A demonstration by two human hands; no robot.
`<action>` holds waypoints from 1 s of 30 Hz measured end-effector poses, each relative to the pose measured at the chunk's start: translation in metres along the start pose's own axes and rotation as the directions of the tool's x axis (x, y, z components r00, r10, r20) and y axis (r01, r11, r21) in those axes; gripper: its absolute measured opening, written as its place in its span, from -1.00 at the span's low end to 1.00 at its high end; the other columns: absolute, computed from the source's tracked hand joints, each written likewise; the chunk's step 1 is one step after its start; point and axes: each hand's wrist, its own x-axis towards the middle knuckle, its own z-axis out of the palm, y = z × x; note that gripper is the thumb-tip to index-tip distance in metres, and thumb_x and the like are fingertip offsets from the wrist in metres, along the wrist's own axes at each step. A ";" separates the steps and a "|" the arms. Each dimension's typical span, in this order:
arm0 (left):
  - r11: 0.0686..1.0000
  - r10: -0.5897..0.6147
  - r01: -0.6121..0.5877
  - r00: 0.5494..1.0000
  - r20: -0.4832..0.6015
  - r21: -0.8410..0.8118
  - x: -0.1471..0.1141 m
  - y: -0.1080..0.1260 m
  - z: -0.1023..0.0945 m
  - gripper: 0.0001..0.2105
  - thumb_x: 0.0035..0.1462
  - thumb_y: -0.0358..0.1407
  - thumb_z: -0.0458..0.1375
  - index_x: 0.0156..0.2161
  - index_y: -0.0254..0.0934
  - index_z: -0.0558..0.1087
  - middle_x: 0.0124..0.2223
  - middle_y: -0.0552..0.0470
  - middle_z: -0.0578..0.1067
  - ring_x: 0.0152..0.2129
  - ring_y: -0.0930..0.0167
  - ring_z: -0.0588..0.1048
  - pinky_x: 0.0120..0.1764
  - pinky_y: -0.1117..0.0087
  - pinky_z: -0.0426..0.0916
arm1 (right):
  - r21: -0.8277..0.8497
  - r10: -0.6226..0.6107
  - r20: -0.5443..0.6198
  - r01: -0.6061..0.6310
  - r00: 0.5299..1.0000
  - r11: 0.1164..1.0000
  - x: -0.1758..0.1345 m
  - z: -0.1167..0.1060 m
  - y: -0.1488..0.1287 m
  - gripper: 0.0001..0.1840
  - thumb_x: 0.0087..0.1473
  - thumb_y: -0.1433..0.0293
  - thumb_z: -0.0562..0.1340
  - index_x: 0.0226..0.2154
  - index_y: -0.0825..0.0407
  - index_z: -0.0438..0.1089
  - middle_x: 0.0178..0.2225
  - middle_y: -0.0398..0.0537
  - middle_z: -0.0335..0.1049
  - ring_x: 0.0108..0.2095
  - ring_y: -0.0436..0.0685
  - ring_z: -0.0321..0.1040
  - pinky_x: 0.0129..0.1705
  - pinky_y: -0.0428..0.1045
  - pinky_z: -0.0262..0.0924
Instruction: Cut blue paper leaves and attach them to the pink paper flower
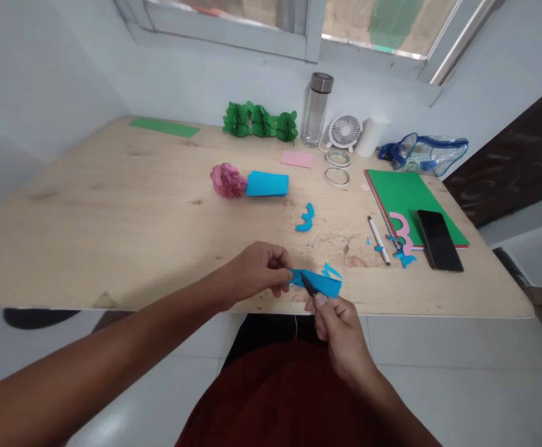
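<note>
Near the table's front edge, my left hand (271, 270) pinches the left end of a folded strip of blue paper (327, 285). My right hand (338, 323) is closed on a slim black pointed tool (308, 285), whose tip lies against that blue paper; its handle is hidden in my fingers, so its kind is unclear. Blue paper scraps (331, 270) lie just behind the strip. Farther back is a scalloped blue paper cutout (306, 218). A folded blue paper piece (267, 184) sits beside a ruffled pink paper ball (227, 180).
On the right, a phone (439, 241) and a pink cutout (401, 231) rest on green sheets (398, 189), beside a white pen (379, 241). Tape rolls (336, 177), a bottle (318, 110), a fan (345, 131), a clear pouch (438, 152) and green paper decorations (260, 121) stand behind.
</note>
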 end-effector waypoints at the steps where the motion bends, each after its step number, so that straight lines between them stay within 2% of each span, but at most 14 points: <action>1: 1.000 0.007 -0.007 0.999 -0.044 -0.007 -0.002 -0.001 0.002 -0.92 -0.16 -0.34 0.19 -0.56 -0.29 0.39 -0.62 0.12 0.47 -0.65 0.49 0.41 -0.50 0.46 0.29 | 0.011 -0.002 -0.006 0.002 1.000 1.000 0.000 0.001 0.000 -0.58 0.00 0.05 0.24 -0.56 0.07 0.40 -0.76 -0.34 -0.09 -0.71 -0.13 -0.21 -0.66 -0.15 -0.28; 6: 0.980 0.038 -0.079 0.975 -0.219 -0.183 -0.011 -0.007 0.017 -0.92 -0.13 -0.33 0.21 -0.54 -0.29 0.40 -0.62 0.12 0.46 -0.64 0.50 0.39 -0.50 0.47 0.23 | 0.058 -0.003 -0.038 0.005 0.999 0.998 0.001 0.007 0.000 -0.59 0.00 0.06 0.24 -0.54 0.07 0.40 -0.76 -0.35 -0.11 -0.72 -0.14 -0.22 -0.67 -0.14 -0.29; 12: 0.869 0.010 -0.185 0.934 -0.357 -0.459 -0.013 -0.020 0.037 -0.89 -0.13 -0.32 0.24 -0.51 -0.31 0.40 -0.57 0.11 0.46 -0.61 0.50 0.39 -0.45 0.45 0.26 | 0.110 0.006 -0.056 0.000 0.998 0.994 0.002 0.015 -0.001 -0.61 -0.02 0.06 0.25 -0.54 0.07 0.37 -0.77 -0.37 -0.10 -0.72 -0.13 -0.23 -0.69 -0.14 -0.33; 17: 0.811 -0.011 -0.243 0.904 -0.428 -0.533 -0.010 -0.026 0.043 -0.87 -0.14 -0.34 0.25 -0.52 -0.32 0.39 -0.57 0.12 0.46 -0.62 0.52 0.38 -0.44 0.45 0.26 | 0.130 0.027 -0.070 -0.018 0.997 0.991 0.001 0.017 0.001 -0.60 -0.03 0.06 0.26 -0.55 0.07 0.36 -0.77 -0.36 -0.07 -0.72 -0.14 -0.23 -0.69 -0.15 -0.32; 21: 0.842 0.003 -0.240 0.898 -0.440 -0.484 -0.011 -0.025 0.042 -0.89 -0.14 -0.37 0.25 -0.53 -0.33 0.40 -0.59 0.13 0.46 -0.63 0.53 0.37 -0.47 0.48 0.24 | 0.128 0.038 -0.043 -0.032 0.998 0.991 0.000 0.016 0.002 -0.60 -0.01 0.06 0.25 -0.51 0.07 0.38 -0.76 -0.36 -0.07 -0.71 -0.13 -0.22 -0.68 -0.14 -0.33; 30: 0.890 0.008 -0.170 0.933 -0.359 -0.423 -0.012 -0.020 0.037 -0.89 -0.15 -0.38 0.25 -0.56 -0.31 0.38 -0.64 0.15 0.44 -0.66 0.54 0.37 -0.50 0.49 0.23 | 0.116 0.022 -0.021 -0.020 1.000 0.993 0.001 0.013 0.001 -0.62 0.03 0.08 0.23 -0.52 0.06 0.38 -0.73 -0.36 -0.14 -0.69 -0.12 -0.26 -0.67 -0.14 -0.35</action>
